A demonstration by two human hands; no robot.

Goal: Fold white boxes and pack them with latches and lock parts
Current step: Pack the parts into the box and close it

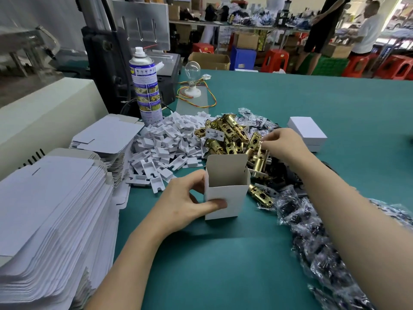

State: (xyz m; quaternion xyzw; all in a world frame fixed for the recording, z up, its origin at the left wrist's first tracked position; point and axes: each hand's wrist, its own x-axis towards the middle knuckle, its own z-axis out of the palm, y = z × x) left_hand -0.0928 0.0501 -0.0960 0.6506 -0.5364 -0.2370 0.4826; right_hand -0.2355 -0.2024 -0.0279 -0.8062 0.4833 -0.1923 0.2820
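Note:
An upright white box [225, 195] with its top flap open stands on the green table [223, 253]; my left hand [185, 202] grips its left side. Behind it lies a heap of brass latches [230, 135]. My right hand [283, 142] reaches into that heap with fingers pinched on a brass latch [259, 153]. A pile of small white plastic inserts [165, 144] lies left of the latches. Clear bags of dark lock parts [312, 238] run along the right, under my right forearm.
Two stacks of flat white box blanks [49, 215] fill the left side. A spray can [146, 86] and a bulb on a socket with wires [192, 72] stand behind the piles. Closed white boxes [307, 130] sit at right. People stand far back.

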